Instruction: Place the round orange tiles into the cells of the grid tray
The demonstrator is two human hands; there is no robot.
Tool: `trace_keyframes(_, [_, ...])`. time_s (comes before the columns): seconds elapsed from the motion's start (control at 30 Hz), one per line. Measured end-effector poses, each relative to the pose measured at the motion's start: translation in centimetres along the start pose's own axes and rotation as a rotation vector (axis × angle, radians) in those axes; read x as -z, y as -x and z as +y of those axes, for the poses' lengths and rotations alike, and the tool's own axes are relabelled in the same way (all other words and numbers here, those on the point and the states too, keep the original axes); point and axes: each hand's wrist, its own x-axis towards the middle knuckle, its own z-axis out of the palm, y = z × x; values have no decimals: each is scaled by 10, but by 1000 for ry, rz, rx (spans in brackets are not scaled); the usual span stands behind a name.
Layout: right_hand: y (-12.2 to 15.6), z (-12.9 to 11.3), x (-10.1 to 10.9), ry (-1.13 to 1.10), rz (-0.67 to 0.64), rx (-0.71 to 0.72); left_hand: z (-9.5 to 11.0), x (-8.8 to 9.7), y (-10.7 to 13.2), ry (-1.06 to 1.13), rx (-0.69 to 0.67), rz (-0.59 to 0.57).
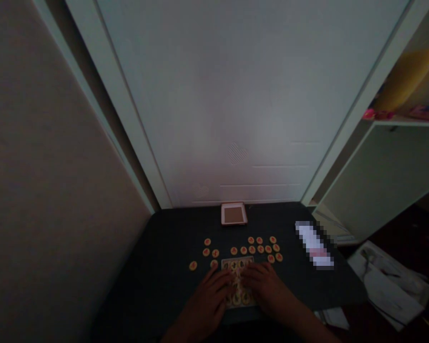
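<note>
Both hands rest over a shallow rectangular box (238, 258) near the front edge of a dark, matte counter (153, 252) with rounded corners. The left hand (213, 291) covers the box's left side and the right hand (263, 284) its right, fingers bent and converging over the middle. I cannot tell whether either grip pinches a piece or merely lies against the contents. Inside the box, pale round pieces (237, 298) with dark markings sit in rows, partly hidden by the fingers.

Beyond the box, flat yellowish discs (252, 249) with red characters are scattered, most of them to the right, a smaller group to the left. Farther back, close to the panel, lies a shallow, square-cornered tray (233, 214) with a pale rim and a flat brown base. At the right, an oblong object (314, 245) is blurred into blocks. Behind the counter stands a smooth whitish panel (214, 95) with a hatched heart (238, 153) and thin horizontal lines in relief.
</note>
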Motion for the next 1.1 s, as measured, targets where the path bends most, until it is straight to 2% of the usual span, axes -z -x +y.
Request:
trace_keyframes(0.4, [-1,-2,2,-51,49,17,0,1,-4,-26,-29,84])
trace_keyframes(0.63, [7,0,2,-144,108,9,1,1,0,-47,-29,65])
trace_keyframes(0.77, [26,19,-8,-128,250,-76,-9,-3,7,-43,5,187])
trace_keyframes(0.9, [46,49,-20,-35,415,-256,-20,-10,13,18,96,304])
trace_keyframes(1.0, [54,63,-23,29,418,-287,-24,-16,16,88,179,384])
trace_keyframes(1.1, [56,65,-27,98,389,-292,-24,-22,19,126,236,468])
